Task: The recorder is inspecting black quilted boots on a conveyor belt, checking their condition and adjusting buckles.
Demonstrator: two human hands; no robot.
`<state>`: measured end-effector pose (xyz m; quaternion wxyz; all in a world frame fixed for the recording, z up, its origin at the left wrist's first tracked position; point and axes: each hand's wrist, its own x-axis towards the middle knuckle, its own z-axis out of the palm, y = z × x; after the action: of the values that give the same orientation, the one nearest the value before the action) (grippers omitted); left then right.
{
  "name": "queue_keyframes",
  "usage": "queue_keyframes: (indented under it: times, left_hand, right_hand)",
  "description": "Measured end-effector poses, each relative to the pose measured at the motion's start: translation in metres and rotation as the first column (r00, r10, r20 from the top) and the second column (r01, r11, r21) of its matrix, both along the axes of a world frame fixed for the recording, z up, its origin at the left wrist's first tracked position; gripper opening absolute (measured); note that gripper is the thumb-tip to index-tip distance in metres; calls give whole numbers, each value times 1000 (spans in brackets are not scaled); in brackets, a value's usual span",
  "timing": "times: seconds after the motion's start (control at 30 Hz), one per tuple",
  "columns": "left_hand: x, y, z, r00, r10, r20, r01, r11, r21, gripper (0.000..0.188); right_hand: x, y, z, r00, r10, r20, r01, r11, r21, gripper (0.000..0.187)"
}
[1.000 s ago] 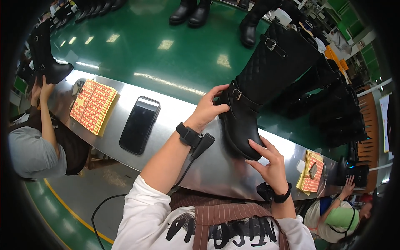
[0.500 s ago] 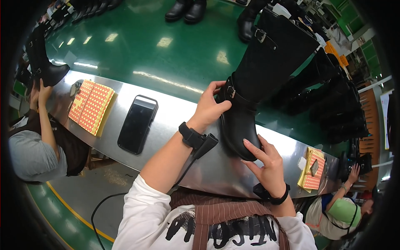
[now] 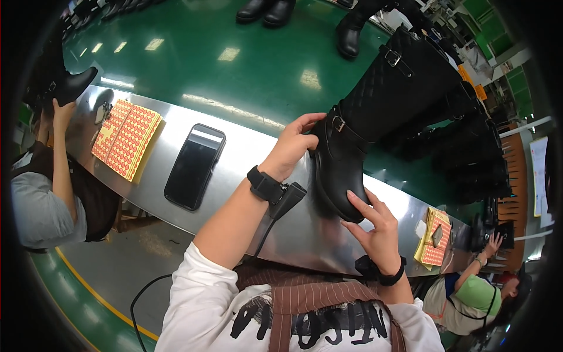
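Note:
A tall black boot (image 3: 384, 97) with a quilted shaft and buckled straps at the ankle and near the top stands over the metal bench, its shaft leaning to the far right. My left hand (image 3: 293, 146) grips it at the ankle beside the lower buckle; the fingertips go out of sight behind the strap. Thumb and fingers of my right hand (image 3: 375, 223) close on the rounded toe, which points toward me. A wristband with a black device and cable sits on my left wrist; another dark band is on the right.
On the metal bench (image 3: 246, 158) lie a black phone (image 3: 194, 167), a stack of yellow sheets with red round stickers (image 3: 126, 139) and a similar stack (image 3: 435, 237) at right. Co-workers handle boots at both ends. More black boots (image 3: 457, 146) stand beyond the bench at right.
The boot's shaft has tipped farther right and turned slightly, showing its quilted side. Both hands keep their hold on ankle and toe. At left, the co-worker's boot has shifted slightly.

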<state>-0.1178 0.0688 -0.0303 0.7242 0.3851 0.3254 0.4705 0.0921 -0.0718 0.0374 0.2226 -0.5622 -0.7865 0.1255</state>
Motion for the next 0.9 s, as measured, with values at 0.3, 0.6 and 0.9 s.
queue_keyframes:
  times: [0.3,0.6,0.9]
  left_hand:
    - [-5,4,-4,990,3,-140,20,987,160,59]
    - [-8,9,-6,996,26,-86,-27,999,-18,69]
    - [-27,13,-8,998,55,26,-57,996,65,75]
  right_hand:
    - [-1,0,0,999,19,38,-20,999,31,64]
    - [4,1,-1,1000,14,15,-15,1000,26,63]
    - [28,35,46,953,231,-196,-272,937,-217,65]
